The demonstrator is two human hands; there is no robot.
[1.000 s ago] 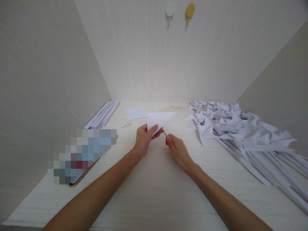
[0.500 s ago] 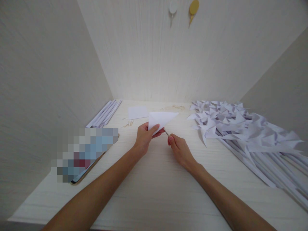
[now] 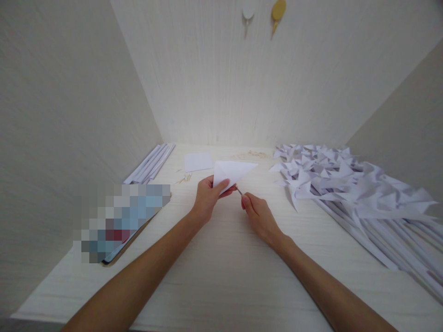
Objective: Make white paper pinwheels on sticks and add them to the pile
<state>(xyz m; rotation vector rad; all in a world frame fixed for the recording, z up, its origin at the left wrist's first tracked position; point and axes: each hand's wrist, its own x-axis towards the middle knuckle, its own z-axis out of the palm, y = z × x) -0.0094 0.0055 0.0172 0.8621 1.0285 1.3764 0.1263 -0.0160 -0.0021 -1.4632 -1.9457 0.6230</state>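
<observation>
We take the folded white paper triangle as our landmark; it is held up just above the pale table, near its middle.

Far to the left of the triangle lies a flat thing at the table's edge, blurred out, so we can read nothing on it. Behind that, left of the triangle and against the wall, lies a bundle of rolled white paper sticks. Just left and behind the triangle lies a flat white paper square, with a few small pale pins or splints beside it; they are too small to tell which.

Our left hand is clamped on the triangle's lower left corner, thumb on top and fingers beneath. Our right hand, just right of and below the triangle, is pinched shut on a thin metal pin whose tip meets the triangle's lower edge.

To the right of the triangle spreads a large heap of finished white paper pinwheels on sticks, reaching to the table's right edge.

We judge that many pieces are made already, this one is only folded and being pierced, and sticks and a sheet are left.

We see no brand, label or legible writing; above the triangle, two small hooks hang on the wall.
</observation>
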